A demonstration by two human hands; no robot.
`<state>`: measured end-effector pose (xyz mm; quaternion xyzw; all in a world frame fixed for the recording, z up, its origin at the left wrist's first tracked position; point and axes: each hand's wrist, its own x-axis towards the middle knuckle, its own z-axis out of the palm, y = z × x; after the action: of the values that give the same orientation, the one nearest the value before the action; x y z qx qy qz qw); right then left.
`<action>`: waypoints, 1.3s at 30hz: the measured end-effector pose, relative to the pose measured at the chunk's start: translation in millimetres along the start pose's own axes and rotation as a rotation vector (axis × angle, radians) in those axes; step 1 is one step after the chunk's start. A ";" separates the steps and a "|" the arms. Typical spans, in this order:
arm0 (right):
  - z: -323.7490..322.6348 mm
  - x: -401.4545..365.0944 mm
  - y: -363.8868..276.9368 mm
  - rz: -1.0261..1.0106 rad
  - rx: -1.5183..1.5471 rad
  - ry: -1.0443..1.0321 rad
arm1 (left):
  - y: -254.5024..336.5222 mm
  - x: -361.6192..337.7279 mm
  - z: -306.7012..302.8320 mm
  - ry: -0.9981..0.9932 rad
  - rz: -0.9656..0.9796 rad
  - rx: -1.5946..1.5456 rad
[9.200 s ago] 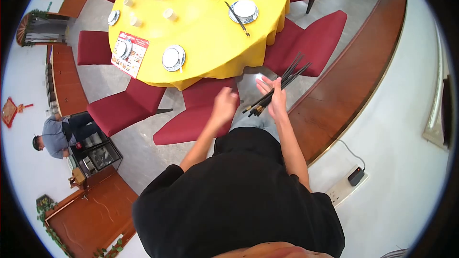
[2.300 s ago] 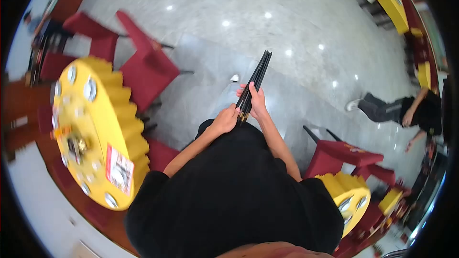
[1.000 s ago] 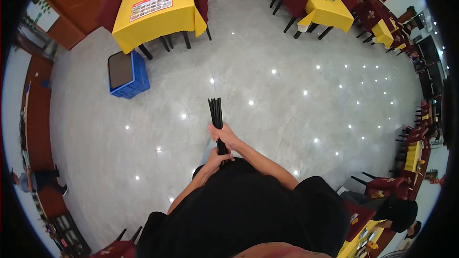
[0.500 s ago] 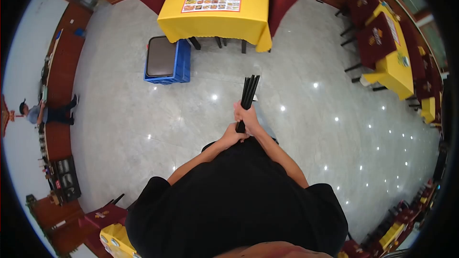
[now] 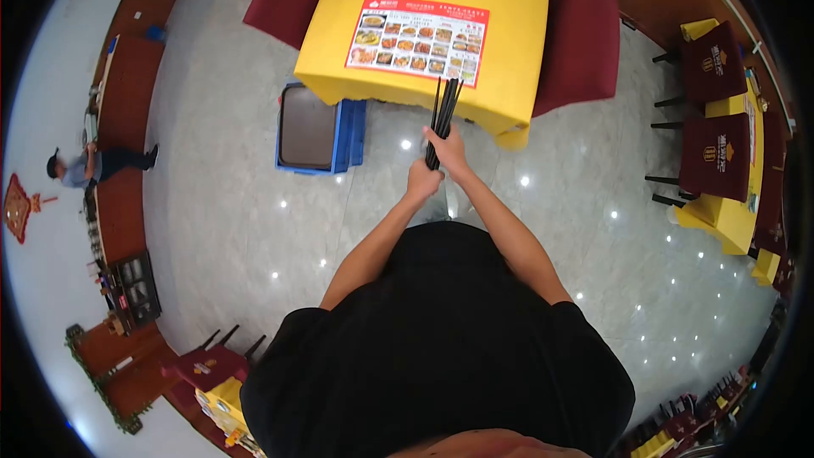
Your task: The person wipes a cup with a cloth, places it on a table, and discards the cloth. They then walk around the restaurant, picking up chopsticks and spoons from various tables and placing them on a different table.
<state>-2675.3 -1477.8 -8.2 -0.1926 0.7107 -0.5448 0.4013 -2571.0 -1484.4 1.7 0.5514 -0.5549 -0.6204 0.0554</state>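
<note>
A bundle of long black chopsticks (image 5: 448, 108) points away from me, its far tips fanned slightly apart and overlapping the menu's lower edge in this view. My left hand (image 5: 423, 180) is closed around the near end. Just ahead of it, my right hand (image 5: 451, 151) grips the middle of the bundle, thumb across the sticks. Beyond them lies the printed menu sheet (image 5: 418, 42), red-bordered with food pictures, on a table with a yellow cloth (image 5: 339, 76).
Left of the table stands a blue crate (image 5: 352, 131) with a dark brown tray (image 5: 307, 127) on top. Dark red chairs (image 5: 577, 34) flank the table. More covered chairs (image 5: 714, 153) line the right side. Another person (image 5: 85, 167) stands at the counter on the left.
The table, menu and crate have come closer as I moved forward. Both hands now extend farther out with the chopsticks, whose tips have spread a little.
</note>
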 end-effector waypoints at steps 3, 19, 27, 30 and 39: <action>21.5 116.6 -2.5 0.020 -0.261 0.170 | 10.2 139.2 2.4 0.099 0.170 0.355; 39.6 364.9 -3.1 -0.013 -0.910 0.312 | 139.3 341.1 5.2 0.188 0.377 0.936; 30.3 353.5 -10.1 0.074 -0.616 0.314 | 140.9 372.4 4.4 -0.025 0.446 0.936; 14.3 338.4 -0.6 0.048 -0.492 0.255 | 155.7 360.8 4.6 0.043 0.690 1.135; -49.2 269.2 49.4 0.199 -0.437 0.096 | 166.6 354.8 -0.6 -0.135 0.435 1.102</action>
<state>-2868.1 -1622.3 -147.0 -0.1777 0.8454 -0.3446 0.3675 -2798.0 -1789.2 -94.2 0.3320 -0.8976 -0.2489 -0.1486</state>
